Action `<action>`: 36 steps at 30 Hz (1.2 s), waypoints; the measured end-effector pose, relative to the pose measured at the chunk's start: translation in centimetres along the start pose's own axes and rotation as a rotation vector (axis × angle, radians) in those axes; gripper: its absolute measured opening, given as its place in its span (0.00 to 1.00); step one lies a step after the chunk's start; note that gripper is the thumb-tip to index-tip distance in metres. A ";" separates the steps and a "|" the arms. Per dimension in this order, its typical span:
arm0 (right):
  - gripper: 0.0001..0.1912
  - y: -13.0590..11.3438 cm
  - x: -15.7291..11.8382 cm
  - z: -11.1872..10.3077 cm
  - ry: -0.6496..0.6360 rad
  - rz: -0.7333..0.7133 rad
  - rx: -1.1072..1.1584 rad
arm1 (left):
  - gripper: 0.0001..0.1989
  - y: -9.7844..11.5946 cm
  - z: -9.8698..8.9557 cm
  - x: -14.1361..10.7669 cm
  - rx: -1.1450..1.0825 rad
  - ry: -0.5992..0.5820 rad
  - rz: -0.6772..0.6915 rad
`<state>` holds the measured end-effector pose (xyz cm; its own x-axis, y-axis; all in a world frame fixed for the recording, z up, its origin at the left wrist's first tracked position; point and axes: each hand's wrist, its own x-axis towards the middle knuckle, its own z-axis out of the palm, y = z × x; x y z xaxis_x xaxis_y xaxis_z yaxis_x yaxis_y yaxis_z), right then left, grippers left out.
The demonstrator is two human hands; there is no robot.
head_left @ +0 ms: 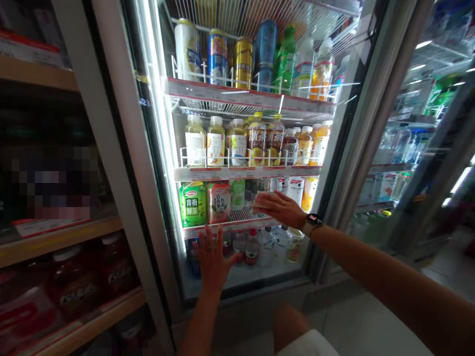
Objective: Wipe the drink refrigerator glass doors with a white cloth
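A pixelated patch point(48, 183) blurs whatever sits on the dark wooden shelf point(55, 242) at left. The right hand point(280, 208) hides part of the refrigerated drinks row behind it, and the left hand point(213, 259) covers some of the bottom bottles point(252, 247). The picture's lower edge cuts off the left forearm point(200, 331). (The price strips point(252, 96) are too small to read.)

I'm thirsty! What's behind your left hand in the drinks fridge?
Drinks on the bottom shelf: a dark blue drink left of the left hand, a red-capped bottle right of it. The hand hides whatever stands directly behind it.
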<state>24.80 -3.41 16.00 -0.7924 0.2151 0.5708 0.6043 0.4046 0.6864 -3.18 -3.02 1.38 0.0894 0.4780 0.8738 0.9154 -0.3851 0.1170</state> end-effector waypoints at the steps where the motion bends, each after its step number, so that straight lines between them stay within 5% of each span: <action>1: 0.30 1.7 0.0 -0.8 0.001 0.052 -0.017 | 0.56 0.3 0.2 -0.1 -0.010 0.014 0.003; 4: 0.35 4.5 -0.8 -2.1 0.040 0.179 -0.027 | 0.55 1.2 0.8 -0.4 -0.036 0.049 0.025; 6: 0.36 4.0 -1.9 -1.7 0.057 0.236 -0.013 | 0.55 1.5 1.3 -0.5 -0.050 0.043 0.028; 11: 0.31 -2.4 -6.0 2.0 -0.056 0.265 0.027 | 0.53 1.6 2.2 -0.5 -0.072 -0.002 0.042; 16: 0.27 -6.7 -8.7 3.6 -0.149 0.057 0.053 | 0.53 1.3 2.7 -0.4 -0.055 0.034 0.068; 21: 0.27 -1.9 -6.9 1.2 -0.114 -0.067 -0.002 | 0.53 0.7 3.6 -0.7 -0.041 0.038 0.060; 24: 0.28 2.7 -4.7 -0.8 -0.092 0.065 -0.077 | 0.50 0.3 4.3 -0.9 -0.075 0.061 0.056; 27: 0.30 4.6 -3.6 -1.2 -0.058 0.211 -0.106 | 0.48 0.0 4.6 -0.8 -0.113 0.082 0.058; 30: 0.29 2.7 -4.5 0.6 -0.001 0.295 -0.083 | 0.49 0.2 4.2 -0.8 -0.107 0.074 0.053; 36: 0.26 -3.8 -8.2 4.5 0.068 0.224 -0.032 | 0.51 2.3 1.5 -0.1 -0.057 0.060 0.072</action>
<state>28.61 -2.73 6.69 -0.6318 0.2354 0.7386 0.7673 0.3250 0.5528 -0.52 -2.77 0.84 0.1284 0.3999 0.9075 0.8836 -0.4616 0.0783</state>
